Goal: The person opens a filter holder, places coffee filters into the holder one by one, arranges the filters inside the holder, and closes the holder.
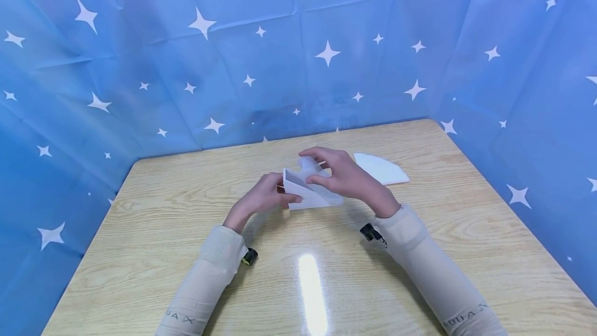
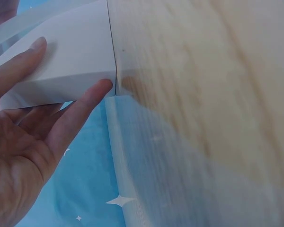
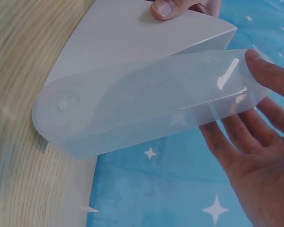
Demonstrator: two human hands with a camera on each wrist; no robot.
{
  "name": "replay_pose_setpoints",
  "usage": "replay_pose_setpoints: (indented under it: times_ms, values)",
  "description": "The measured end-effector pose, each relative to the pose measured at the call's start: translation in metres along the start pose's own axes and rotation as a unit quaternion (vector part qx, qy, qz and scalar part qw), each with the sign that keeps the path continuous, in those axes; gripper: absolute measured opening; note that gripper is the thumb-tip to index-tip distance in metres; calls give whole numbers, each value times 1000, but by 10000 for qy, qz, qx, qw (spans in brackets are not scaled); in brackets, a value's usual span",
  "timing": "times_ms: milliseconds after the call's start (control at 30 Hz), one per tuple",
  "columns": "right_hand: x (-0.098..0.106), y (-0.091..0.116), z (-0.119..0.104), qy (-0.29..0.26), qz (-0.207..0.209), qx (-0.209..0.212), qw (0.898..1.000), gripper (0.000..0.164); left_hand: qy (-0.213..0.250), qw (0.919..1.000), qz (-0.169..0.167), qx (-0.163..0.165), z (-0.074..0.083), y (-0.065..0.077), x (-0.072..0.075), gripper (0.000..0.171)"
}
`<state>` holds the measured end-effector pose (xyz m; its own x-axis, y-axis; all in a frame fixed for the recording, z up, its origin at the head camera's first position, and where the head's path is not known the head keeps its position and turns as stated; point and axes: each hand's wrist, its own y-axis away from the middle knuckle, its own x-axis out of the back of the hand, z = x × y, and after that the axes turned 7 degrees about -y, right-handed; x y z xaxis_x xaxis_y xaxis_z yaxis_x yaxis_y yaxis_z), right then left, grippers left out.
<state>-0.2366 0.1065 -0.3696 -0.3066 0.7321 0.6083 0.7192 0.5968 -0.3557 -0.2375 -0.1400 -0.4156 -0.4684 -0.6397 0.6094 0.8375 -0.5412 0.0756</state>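
A white wedge-shaped case (image 1: 300, 197) is held up over the middle of the table by my left hand (image 1: 265, 196). In the left wrist view, the thumb lies on the broad face of the case (image 2: 75, 56) and the other fingers support its edge. My right hand (image 1: 342, 174) pinches the wide end of a long translucent cover (image 3: 132, 104), thumb on one side and fingers on the other. The cover's rounded narrow end, with a small round pivot, overlaps the narrow tip of the case. Toward the wide end, cover and case stand spread apart.
A flat white fan-shaped piece (image 1: 381, 169) lies on the wooden table (image 1: 186, 253) beyond my right wrist. Blue curtains with white stars (image 1: 261, 66) hang behind the table and along both sides. Small black devices (image 1: 368, 232) are strapped at my wrists.
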Motion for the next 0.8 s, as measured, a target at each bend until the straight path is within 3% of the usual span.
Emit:
replay_pose_setpoints:
  times_ms: [800]
  values:
    - [12, 3, -5, -172, -197, -474, 9985, 50, 75, 10000, 64, -17, -1, -1, -2, 36]
